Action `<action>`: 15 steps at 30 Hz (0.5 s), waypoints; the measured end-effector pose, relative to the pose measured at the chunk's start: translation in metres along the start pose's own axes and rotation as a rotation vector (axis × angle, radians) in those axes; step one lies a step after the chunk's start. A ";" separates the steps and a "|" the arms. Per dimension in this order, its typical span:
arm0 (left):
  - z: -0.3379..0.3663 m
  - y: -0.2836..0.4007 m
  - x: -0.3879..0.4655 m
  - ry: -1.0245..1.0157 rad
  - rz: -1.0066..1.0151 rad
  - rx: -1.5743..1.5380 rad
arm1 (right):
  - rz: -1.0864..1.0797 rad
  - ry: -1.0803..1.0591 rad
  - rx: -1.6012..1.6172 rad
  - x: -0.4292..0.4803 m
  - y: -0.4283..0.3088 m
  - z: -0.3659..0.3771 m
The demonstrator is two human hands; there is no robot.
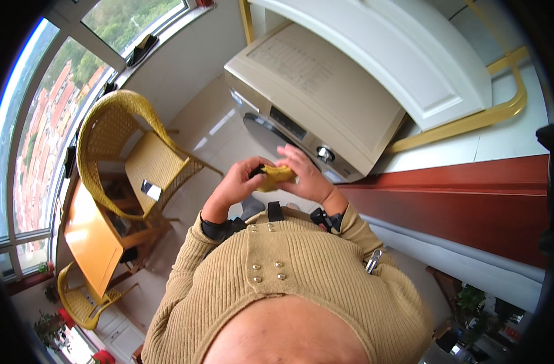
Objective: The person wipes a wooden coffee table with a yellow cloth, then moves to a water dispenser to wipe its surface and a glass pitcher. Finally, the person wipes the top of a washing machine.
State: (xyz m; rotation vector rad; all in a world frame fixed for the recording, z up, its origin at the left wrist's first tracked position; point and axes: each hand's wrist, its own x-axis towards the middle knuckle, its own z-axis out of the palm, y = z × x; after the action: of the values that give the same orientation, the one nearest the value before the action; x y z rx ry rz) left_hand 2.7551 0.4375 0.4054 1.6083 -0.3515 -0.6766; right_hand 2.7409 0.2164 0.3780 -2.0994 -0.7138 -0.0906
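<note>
A small folded yellow item (278,176), which looks like a cloth, is held between my two hands in front of my waist. My left hand (239,181) grips its left end, with the thumb on the near side. Something black (257,171) shows between the left fingers and the yellow item; what it is I cannot tell. At the right end, my right hand (309,176) pinches it with the thumb below and the fingers raised and spread above. Just beyond the hands stands a beige front-loading washing machine (322,86), its round knob (325,154) close past my right fingers.
A white panelled board (395,54) and a gold metal frame (454,129) rise over the machine. A woven chair (117,145) with a phone-like object (151,190) on its seat stands left, beside a wooden table (92,232). A dark red wooden ledge (449,182) runs along the right.
</note>
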 end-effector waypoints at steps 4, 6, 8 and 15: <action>-0.033 -0.004 0.021 -0.104 0.108 0.011 | 0.255 -0.036 0.069 0.013 -0.021 0.000; -0.047 -0.010 0.034 -0.113 0.155 -0.016 | 0.313 -0.022 0.054 0.021 -0.028 0.003; -0.058 -0.014 0.045 -0.177 0.073 -0.177 | 0.400 0.018 0.102 0.028 -0.033 0.008; -0.066 0.007 0.094 -0.354 0.319 0.164 | 0.701 0.073 0.166 0.034 -0.031 -0.001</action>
State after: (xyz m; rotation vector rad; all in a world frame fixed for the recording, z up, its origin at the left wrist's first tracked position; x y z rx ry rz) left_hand 2.8689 0.4336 0.3933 1.5366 -0.9226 -0.6969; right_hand 2.7532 0.2452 0.4123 -2.0572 0.0822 0.2689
